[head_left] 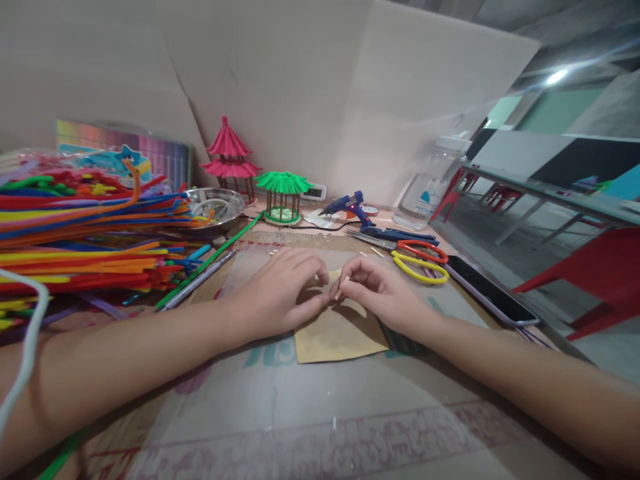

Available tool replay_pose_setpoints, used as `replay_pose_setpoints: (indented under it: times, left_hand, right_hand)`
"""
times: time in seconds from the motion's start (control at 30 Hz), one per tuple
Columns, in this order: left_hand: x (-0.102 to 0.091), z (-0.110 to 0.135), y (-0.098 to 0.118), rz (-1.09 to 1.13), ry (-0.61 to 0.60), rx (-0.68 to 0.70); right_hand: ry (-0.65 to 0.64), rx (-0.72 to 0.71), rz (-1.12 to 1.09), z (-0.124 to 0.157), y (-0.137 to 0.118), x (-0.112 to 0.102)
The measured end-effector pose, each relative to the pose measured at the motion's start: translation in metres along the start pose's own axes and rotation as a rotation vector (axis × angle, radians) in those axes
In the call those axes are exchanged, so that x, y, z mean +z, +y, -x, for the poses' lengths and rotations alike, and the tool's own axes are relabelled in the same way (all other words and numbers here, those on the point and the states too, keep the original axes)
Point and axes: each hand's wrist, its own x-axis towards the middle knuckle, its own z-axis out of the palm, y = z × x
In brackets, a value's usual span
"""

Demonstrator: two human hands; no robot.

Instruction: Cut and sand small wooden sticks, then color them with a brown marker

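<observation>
The right hand pinches the small pale wooden stick in a narrow grip, over the tan paper sheet at mid-worktop. Stick axis: tilted upright. The left hand rests just beside it on the sheet; whether its grip holds anything cannot be told.

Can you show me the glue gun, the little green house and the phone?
blue glue gun (350,204): head view, on its body.
little green house (283,181): head view, on its roof.
phone (487,288): head view, on the middle of its dark screen.
</observation>
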Motion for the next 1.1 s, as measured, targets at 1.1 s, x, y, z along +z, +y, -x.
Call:
replay_pose_setpoints:
  times: [1.1]
  left_hand:
    - [0.001, -0.002, 0.0, -0.068, -0.205, -0.016]
  right_hand:
    - [-0.097, -0.358, 0.894, -0.01, 0.008, -0.016]
